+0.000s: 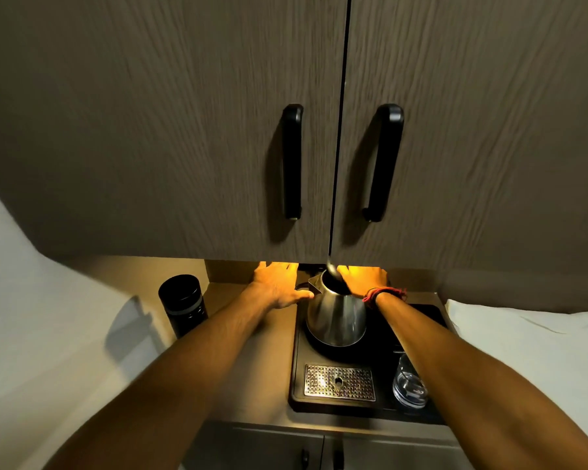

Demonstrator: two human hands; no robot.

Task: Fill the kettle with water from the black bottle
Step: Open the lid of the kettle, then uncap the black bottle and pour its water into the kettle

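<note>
A steel kettle point(336, 317) stands on its round base on a black tray point(381, 407). Its lid point(335, 278) is tipped up and the dark mouth is open. The spout points left. My left hand point(279, 283) hovers just left of the spout with fingers spread and the thumb close to it, holding nothing. My right hand point(360, 276), with a red band at the wrist, reaches behind the kettle on the handle side. Its fingers are hidden by the lid and the cabinet edge. The black bottle point(183, 305) stands upright on the counter at the far left, away from both hands.
Closed upper cabinet doors with black handles point(292, 161) hang low over the counter, lit warm underneath. On the tray lie a perforated metal drip grate point(339, 382) and a clear glass point(409, 385) at the front right. White walls flank both sides. Lower cabinet doors sit beneath.
</note>
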